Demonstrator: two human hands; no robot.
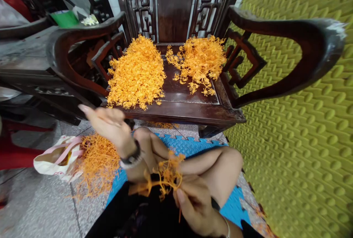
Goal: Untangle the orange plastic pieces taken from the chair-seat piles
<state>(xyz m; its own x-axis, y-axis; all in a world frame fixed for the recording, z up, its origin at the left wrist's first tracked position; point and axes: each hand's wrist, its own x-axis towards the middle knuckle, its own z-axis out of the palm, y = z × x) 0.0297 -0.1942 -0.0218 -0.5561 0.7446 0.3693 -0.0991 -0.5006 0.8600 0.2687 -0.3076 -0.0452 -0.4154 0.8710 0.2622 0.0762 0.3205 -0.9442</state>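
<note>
My right hand (194,199), low in the head view, pinches the stem of an orange plastic sprig (168,173) between thumb and fingers. The sprig has several branching, claw-like tips and extends left over my lap. My left hand (107,124) is raised to the left, near the chair's front edge. Its thumb sticks out, the other fingers are loosely bent and a little blurred, and nothing shows in it. On the chair seat lie a dense heap of small orange pieces (138,72) at left and a looser pile of branched orange sprigs (202,61) at right.
The dark wooden chair (176,111) has curved arms on both sides. Thin orange scraps (99,164) cover the floor beside a white bag (55,171). A blue foam mat (190,144) lies under my crossed legs. A yellow textured mat (298,149) stands at right.
</note>
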